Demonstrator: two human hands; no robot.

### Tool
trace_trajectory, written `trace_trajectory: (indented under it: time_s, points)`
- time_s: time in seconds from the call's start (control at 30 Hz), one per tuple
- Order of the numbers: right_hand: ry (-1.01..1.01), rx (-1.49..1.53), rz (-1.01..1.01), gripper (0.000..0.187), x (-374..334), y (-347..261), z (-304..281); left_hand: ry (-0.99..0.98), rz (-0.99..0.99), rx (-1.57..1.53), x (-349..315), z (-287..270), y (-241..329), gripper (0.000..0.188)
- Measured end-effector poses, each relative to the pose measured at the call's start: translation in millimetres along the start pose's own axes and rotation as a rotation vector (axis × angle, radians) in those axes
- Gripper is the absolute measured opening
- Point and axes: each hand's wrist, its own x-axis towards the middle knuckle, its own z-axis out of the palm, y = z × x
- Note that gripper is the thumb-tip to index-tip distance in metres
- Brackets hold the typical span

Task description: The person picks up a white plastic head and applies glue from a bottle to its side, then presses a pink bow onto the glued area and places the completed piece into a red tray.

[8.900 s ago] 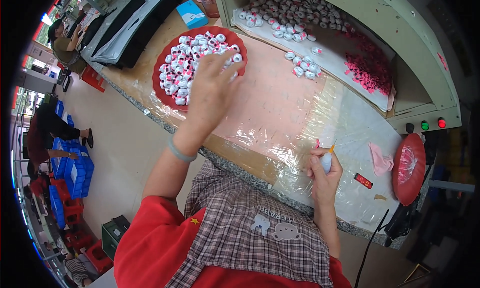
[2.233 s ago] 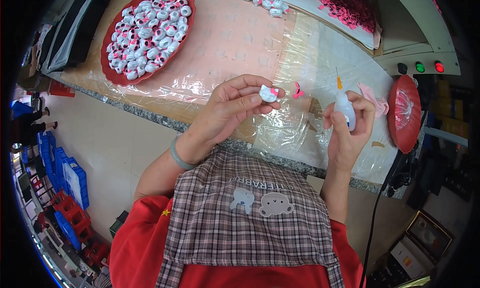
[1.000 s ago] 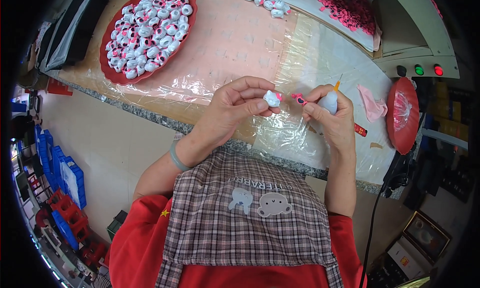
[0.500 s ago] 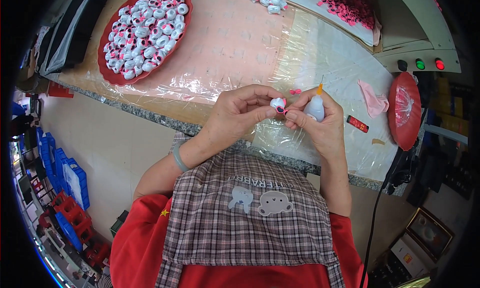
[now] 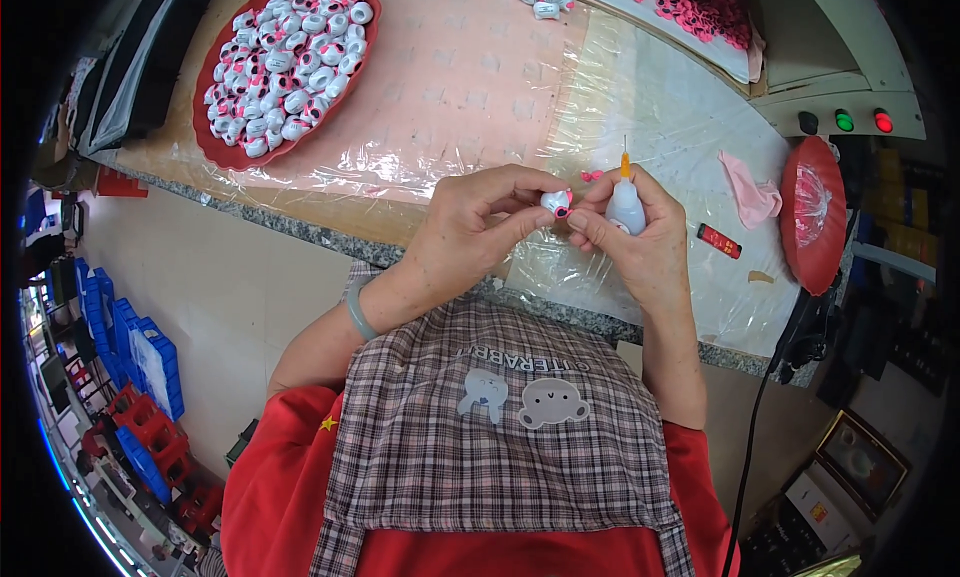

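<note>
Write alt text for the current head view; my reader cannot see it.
A bare left hand holds a small white figure with pink sunglasses against it; the right hand, close beside, holds an orange-tipped bottle. A red tray of similar figures lies upper left.
</note>
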Motion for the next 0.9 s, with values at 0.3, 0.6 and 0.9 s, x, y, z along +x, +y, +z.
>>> trace_trajectory:
  time_s: [0.3,0.6,0.9]
  points:
    - [0.168,-0.333,-0.165,0.023,-8.8,7.1,10.7,0.012,-0.03,-0.12,-1.0,3.8,-1.6,0.025]
    - [0.233,-0.411,-0.406,0.026,-8.6,20.8,11.7,0.011,0.043,-0.081,-3.4,6.7,-5.0,0.024]
    - [0.239,-0.273,-0.41,0.018,-11.4,27.0,18.4,0.051,0.087,-0.075,-11.8,12.6,-9.2,0.025]
